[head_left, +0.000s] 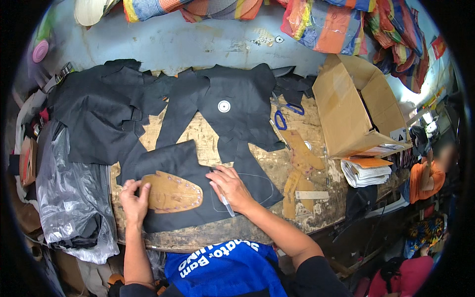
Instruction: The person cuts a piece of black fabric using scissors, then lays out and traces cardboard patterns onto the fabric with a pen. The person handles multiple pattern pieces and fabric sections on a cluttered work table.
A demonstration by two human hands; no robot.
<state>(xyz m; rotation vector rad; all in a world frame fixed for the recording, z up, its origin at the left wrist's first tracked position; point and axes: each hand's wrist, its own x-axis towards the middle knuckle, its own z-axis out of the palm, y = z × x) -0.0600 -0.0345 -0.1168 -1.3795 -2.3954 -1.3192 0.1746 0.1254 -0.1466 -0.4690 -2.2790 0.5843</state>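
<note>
Beside left hand [132, 198], pinching tan tapered card-like template [174, 193], right hand [233, 189] grips slim pale pen [228, 206]; best keep template flat, pen upright.

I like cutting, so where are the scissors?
In the head view, the blue-handled scissors lie right of centre, between the black material and the cardboard box.

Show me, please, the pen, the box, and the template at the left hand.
Pen [227, 206]: head view, lower part of its barrel.
Box [339, 109]: head view, its left cardboard side.
Template [174, 194]: head view, middle of its flat face.
</note>
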